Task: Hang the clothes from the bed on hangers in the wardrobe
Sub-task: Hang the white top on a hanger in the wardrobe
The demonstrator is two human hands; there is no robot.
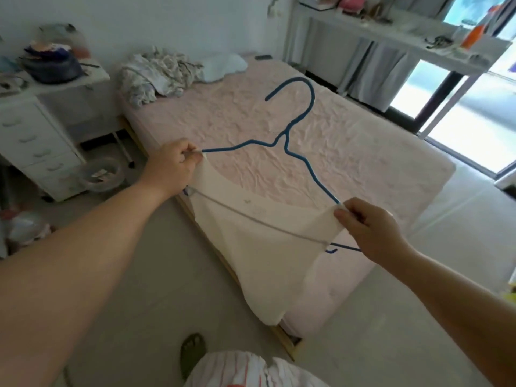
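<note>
Head view shows both hands closed on a white garment (259, 247) over the bed (363, 152): the left hand (170, 166) pinches one corner on the blue hanger (290, 129), the right hand (368, 224) the other. The cloth looks thin, so I think it may slide off one shoulder if a pinch loosens.

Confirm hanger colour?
Blue wire hanger, clearest in the head view against the pink bed.
</note>
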